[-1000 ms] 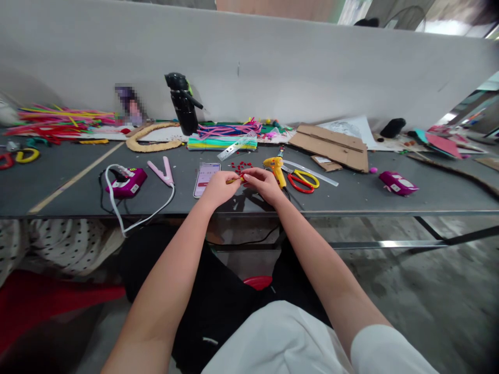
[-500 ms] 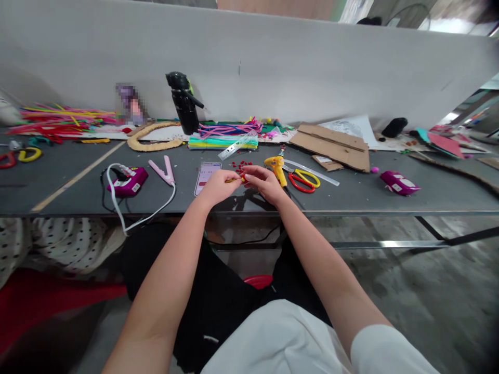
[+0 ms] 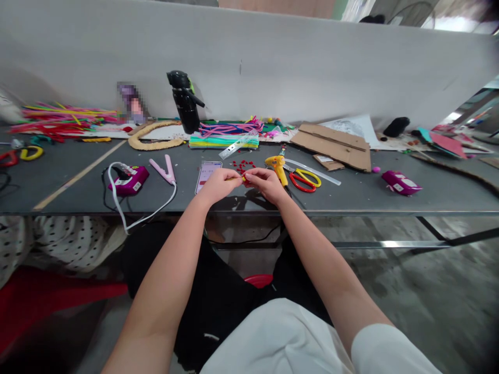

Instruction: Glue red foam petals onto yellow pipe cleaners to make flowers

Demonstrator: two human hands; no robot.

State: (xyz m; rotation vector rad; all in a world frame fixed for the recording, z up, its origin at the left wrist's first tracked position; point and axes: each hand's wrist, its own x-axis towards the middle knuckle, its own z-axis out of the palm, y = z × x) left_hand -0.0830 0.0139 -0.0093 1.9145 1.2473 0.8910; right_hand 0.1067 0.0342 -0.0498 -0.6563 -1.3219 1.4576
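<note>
You are working a small yellow piece (image 3: 243, 178) between both hands, just above the near middle of the desk (image 3: 351, 200). Your left hand (image 3: 219, 183) is closing its fingers on one end, and your right hand (image 3: 265, 183) is pinching the other end with thumb and forefinger, so the fingertips of the two hands are almost touching. The piece is too small to tell exactly what it is, though a speck of red is showing against the yellow.

A scatter of red bits (image 3: 242, 166) is lying on the desk just beyond your fingertips. The phone (image 3: 208, 173) is lying just left of them, and the glue gun (image 3: 277, 167) is resting beside your right hand with the scissors (image 3: 306, 180) next to it.

By the look of it, you are in the middle of fine fitting work on that piece, not picking up or putting down. Any next move is calling for a steady two-handed pinch and small fingertip motions. If one hand is going to the red bits or the glue gun, the other is needing a firm hold of the piece alone.
</note>
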